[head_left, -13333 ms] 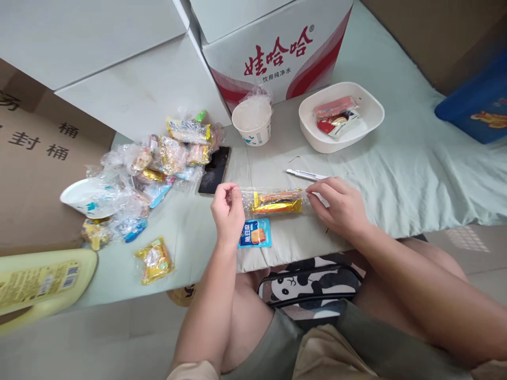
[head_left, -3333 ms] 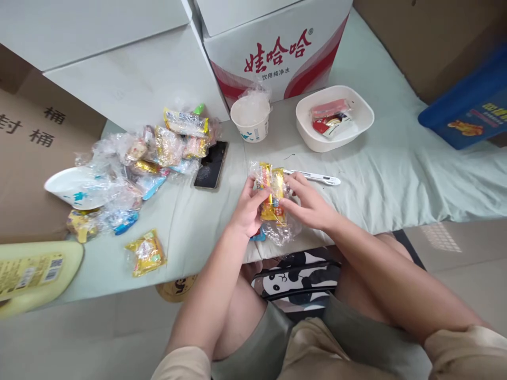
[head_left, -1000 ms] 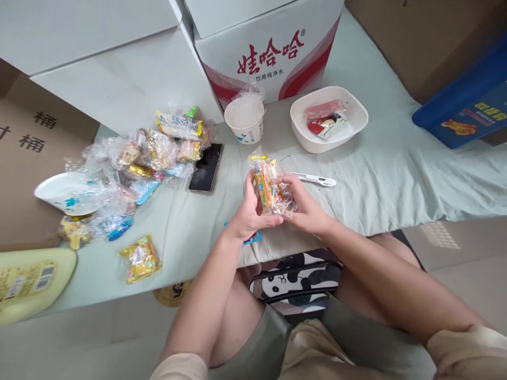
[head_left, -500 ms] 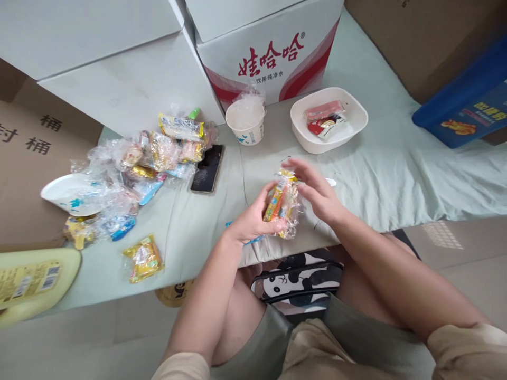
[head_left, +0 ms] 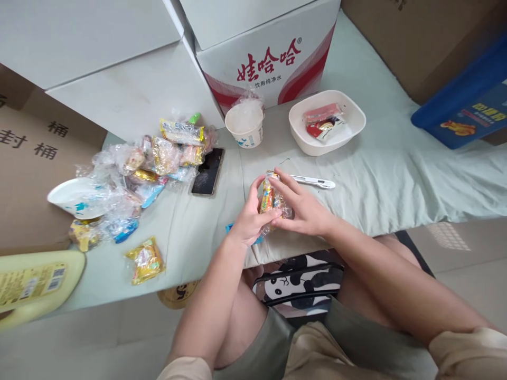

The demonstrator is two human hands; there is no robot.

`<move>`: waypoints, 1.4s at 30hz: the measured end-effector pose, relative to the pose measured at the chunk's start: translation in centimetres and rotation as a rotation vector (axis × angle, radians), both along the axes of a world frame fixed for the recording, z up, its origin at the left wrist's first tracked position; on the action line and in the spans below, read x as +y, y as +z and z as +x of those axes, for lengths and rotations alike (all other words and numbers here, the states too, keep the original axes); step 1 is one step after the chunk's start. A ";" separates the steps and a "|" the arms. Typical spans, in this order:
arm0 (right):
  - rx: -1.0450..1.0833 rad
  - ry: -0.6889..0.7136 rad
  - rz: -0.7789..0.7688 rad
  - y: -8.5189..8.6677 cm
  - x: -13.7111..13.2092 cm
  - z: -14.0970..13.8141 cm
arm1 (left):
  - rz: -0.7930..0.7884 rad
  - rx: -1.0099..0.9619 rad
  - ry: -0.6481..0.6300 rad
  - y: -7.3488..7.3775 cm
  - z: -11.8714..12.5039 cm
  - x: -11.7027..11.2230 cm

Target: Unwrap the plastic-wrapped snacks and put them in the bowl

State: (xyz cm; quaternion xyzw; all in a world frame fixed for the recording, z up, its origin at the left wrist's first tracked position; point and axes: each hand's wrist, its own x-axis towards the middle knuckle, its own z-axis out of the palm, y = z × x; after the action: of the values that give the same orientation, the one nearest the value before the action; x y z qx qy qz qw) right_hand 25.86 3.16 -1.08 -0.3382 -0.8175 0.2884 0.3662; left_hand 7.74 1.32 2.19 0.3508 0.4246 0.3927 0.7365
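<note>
Both hands hold a clear plastic bag of snack sticks [head_left: 269,198], with yellow and orange wrappers inside, just above the green cloth of the table [head_left: 380,179]. My left hand [head_left: 249,219] grips the bag from the left and below. From the right, my right hand [head_left: 301,207] closes its fingers over the top of the bag. A blue snack packet [head_left: 230,229] lies under my left hand, mostly hidden. A white pen-like tool [head_left: 312,182] rests just beyond my right hand.
A pile of wrapped snacks [head_left: 158,155] and a phone [head_left: 208,171] lie to the left, with a tipped paper bowl [head_left: 77,196] and a yellow packet [head_left: 146,259]. A paper cup [head_left: 244,125] and a white dish [head_left: 358,119] holding packets stand before cardboard boxes [head_left: 269,58].
The bag lay stretched between both hands at first; it is now rolled into a compact bundle. In the last half second my right hand, lifted off, has closed back onto it.
</note>
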 end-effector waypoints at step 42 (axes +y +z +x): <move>-0.030 -0.193 -0.129 7.1 5.3 3.5 | 0.062 -0.234 0.042 1.3 -0.8 0.8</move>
State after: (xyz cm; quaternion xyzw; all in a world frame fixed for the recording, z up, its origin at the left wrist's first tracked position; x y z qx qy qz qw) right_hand 29.36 8.47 6.01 -0.4424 -0.7663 0.2986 0.3577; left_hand 6.91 2.07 3.47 0.3163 0.3306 0.4593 0.7613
